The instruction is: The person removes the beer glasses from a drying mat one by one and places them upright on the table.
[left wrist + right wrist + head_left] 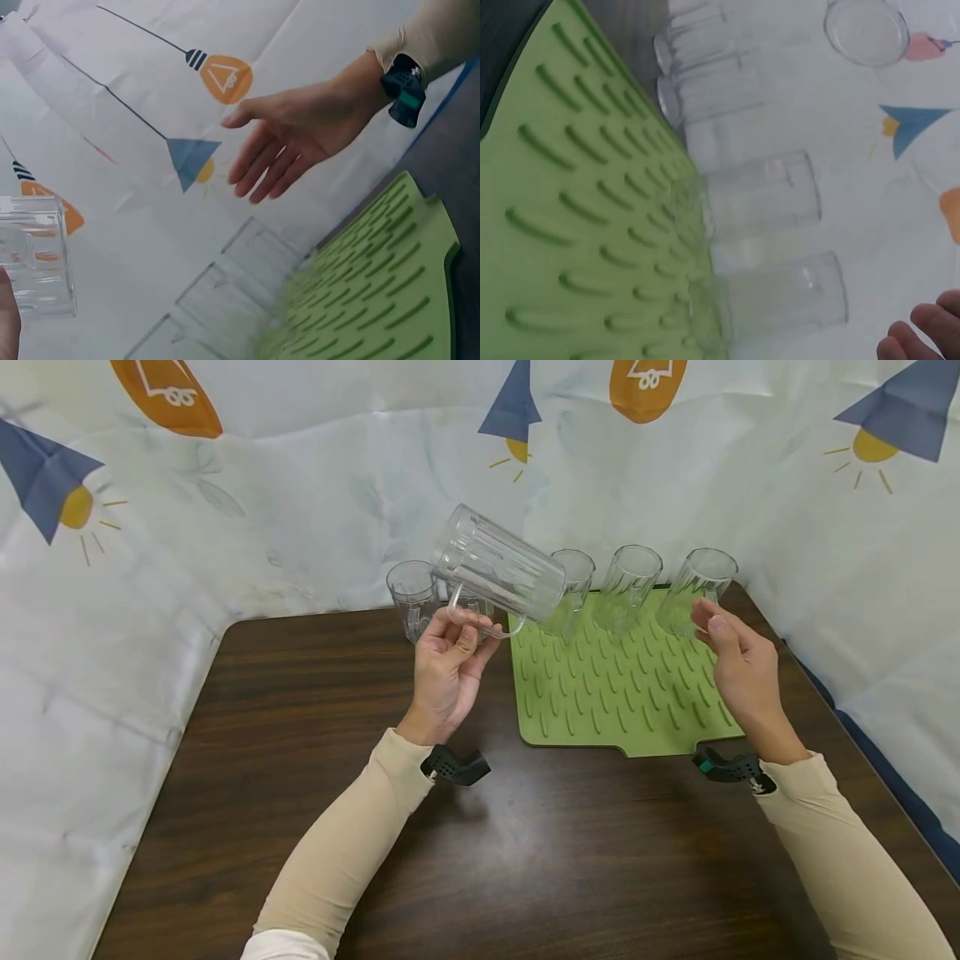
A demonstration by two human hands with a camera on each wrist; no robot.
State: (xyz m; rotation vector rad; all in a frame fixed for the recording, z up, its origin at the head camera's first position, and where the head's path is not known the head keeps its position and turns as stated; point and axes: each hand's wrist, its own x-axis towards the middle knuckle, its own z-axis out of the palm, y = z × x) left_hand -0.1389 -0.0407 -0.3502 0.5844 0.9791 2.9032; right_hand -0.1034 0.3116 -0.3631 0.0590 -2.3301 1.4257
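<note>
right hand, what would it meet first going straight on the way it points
Probably the rightmost glass mug, just ahead of the right hand in the head view, though depth is unclear and the hand might pass above.

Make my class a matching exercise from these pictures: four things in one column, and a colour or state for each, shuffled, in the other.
Column one
1. Left hand
2. Right hand
3. Mat
4. Tabletop

Column two
A. Dark brown
B. Outstretched, holding nothing
C. Holding a tilted mug
D. Green

Pairs: 1-C, 2-B, 3-D, 4-A
</note>
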